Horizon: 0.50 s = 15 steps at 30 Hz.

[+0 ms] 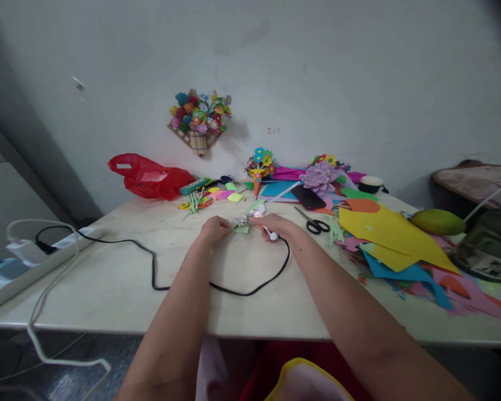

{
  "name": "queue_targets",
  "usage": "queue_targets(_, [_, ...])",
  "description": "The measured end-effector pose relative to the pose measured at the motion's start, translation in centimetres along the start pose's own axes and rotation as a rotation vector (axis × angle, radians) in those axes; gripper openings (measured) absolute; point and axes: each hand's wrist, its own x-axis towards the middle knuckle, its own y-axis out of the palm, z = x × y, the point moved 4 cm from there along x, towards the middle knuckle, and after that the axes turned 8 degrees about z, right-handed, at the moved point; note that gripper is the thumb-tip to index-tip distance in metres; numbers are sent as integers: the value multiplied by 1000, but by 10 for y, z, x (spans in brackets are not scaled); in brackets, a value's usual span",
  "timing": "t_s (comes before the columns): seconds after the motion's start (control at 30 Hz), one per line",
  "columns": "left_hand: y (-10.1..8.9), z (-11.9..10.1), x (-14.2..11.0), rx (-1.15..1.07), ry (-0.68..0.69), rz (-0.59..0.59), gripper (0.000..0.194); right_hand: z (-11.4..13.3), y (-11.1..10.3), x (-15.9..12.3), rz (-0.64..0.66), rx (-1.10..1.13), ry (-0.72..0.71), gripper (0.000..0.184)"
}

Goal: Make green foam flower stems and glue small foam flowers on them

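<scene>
The right hand (275,223) grips a glue gun (259,210) (handle partly hidden).

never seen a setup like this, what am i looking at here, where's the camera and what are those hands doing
There's no machine here: the two bare hands belong to the person wearing the camera. The single picture comes from their head, looking forward and down, so their forearms reach away from you.

The right hand holds what looks like a white glue gun, with a black cord running to the power strip at the left. The left hand has its fingertips close together beside a small green piece; whether it grips anything is too small to tell.

On the table are a red bag, scissors, a phone and coloured sheets. Bright flowers hang on the wall.
</scene>
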Motion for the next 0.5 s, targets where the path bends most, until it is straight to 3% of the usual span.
queue_targets(0.13, [0, 0, 0, 29, -4, 5, 18, -3, 0, 4, 28, -32, 49, 45])
queue_targets(0.5, [-3, -3, -2, 103, 3, 29, 20, -2, -10, 6, -126, 37, 30, 39])
